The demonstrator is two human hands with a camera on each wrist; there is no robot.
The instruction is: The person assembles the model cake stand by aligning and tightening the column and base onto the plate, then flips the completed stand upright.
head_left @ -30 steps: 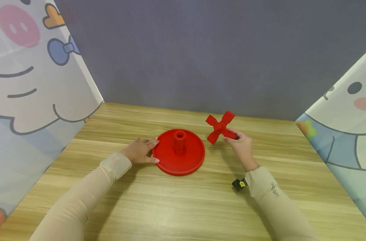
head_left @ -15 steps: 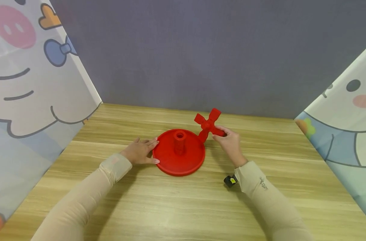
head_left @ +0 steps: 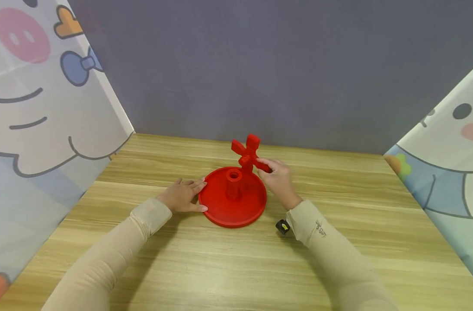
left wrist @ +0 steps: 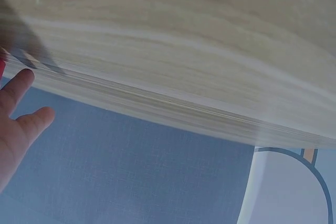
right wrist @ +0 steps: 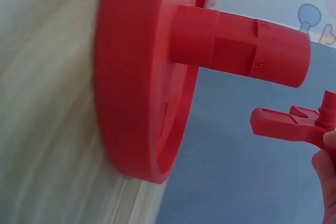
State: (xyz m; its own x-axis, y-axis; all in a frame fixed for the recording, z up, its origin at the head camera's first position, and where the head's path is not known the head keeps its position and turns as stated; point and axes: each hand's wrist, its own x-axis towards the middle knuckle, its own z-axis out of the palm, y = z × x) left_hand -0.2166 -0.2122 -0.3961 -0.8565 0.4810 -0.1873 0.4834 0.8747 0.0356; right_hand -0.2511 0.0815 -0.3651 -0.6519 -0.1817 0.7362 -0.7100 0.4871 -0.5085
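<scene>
A round red base point(head_left: 221, 211) with a raised rim lies on the table. From its middle rises an upright red hollow post point(head_left: 233, 188), marked with raised figures in the right wrist view. My left hand point(head_left: 182, 196) rests its spread fingers and thumb against the base's left rim. Pinched by one arm in my right hand point(head_left: 277, 177) is a red four-armed cross piece point(head_left: 247, 160) with a short stub at its hub. It is tilted behind and slightly right of the post, apart from it in the right wrist view. The left wrist view catches some left fingers point(left wrist: 23, 106).
The wood-grain table point(head_left: 197, 268) ends at a dark grey-blue panel point(head_left: 236, 73) behind. White cartoon-printed sheets point(head_left: 38, 116) flank both sides. A black strap piece with a yellow mark point(head_left: 283, 226) sits at the right wrist.
My right hand has carried the cross piece leftward, from right of the base to behind the post, and the piece has tilted. The left hand and the base have stayed put.
</scene>
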